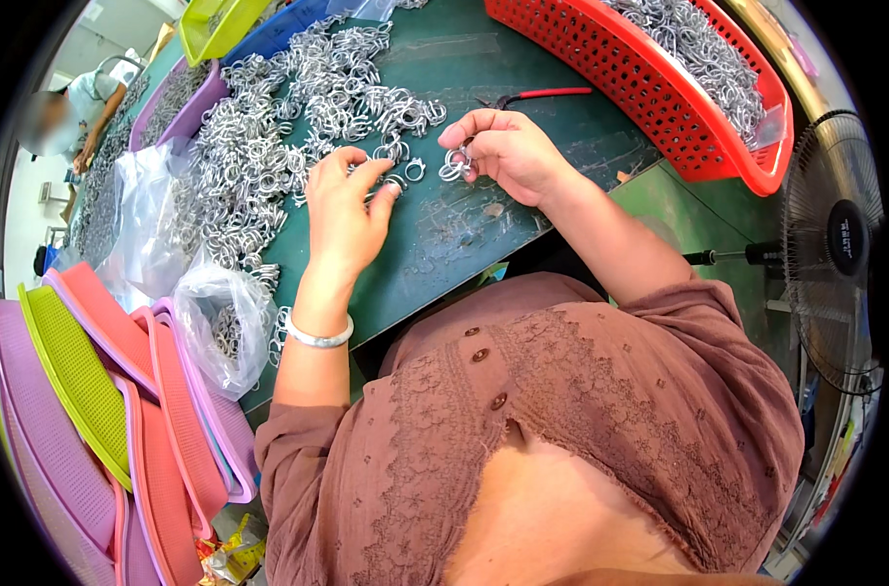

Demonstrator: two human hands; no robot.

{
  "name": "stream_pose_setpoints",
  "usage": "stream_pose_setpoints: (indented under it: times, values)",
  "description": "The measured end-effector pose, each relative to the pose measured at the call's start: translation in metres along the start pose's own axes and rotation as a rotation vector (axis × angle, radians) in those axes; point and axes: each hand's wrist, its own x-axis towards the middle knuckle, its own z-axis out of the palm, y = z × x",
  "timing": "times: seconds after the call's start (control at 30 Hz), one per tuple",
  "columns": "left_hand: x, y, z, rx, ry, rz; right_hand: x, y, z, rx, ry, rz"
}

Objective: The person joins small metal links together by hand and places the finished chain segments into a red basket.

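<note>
Small silvery metal rings (239, 146), each with a little tab, lie in a wide heap on the dark green table (444, 239). My right hand (513, 156) pinches a small cluster of metal rings (454, 168) between thumb and fingers, just above the tabletop. To its left, my left hand (347, 210) curls at the near edge of the heap, with a metal ring (394, 182) between its thumb and forefinger. One loose ring (415, 170) lies between the two hands. Beyond my right hand rest pliers with red handles (552, 93).
A red perforated basket (659, 107) full of rings stands at the far right, near a black fan (840, 239). Stacked plastic baskets (83, 381) and a clear bag (225, 327) with rings sit at the left. Another person (93, 103) works at the far left.
</note>
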Motion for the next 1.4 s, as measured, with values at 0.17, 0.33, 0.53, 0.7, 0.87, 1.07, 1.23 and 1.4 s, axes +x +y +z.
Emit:
stream_pose_setpoints:
  times: [0.17,0.33,0.53,0.7,0.87,1.07,1.23,1.4]
  values:
    - [-0.001,0.005,0.006,0.19,-0.1,0.034,0.014,0.004,0.017,-0.67,0.06,-0.123]
    - [-0.003,0.003,0.007,0.14,-0.087,0.026,0.018,0.012,0.027,-1.511,0.084,-0.35]
    - [-0.004,-0.002,0.007,0.035,0.057,0.047,0.026,0.02,0.027,-1.441,0.032,-0.444]
    - [-0.008,-0.001,0.004,-0.573,0.068,-0.308,0.02,0.016,0.032,-1.235,-0.019,-0.459]
    - [-0.007,0.006,0.002,-1.151,0.039,-0.496,0.006,0.004,0.036,-1.114,0.005,-0.585]
    - [-0.008,0.012,-0.001,-1.382,-0.043,-0.52,-0.002,0.002,0.039,-1.126,-0.015,-0.86]
    - [-0.009,0.016,0.0,-1.399,-0.08,-0.512,-0.004,0.001,0.039,-1.132,-0.011,-0.923]
    - [-0.008,0.02,-0.001,-1.425,-0.101,-0.519,-0.009,-0.002,0.038,-1.146,-0.045,-0.928]
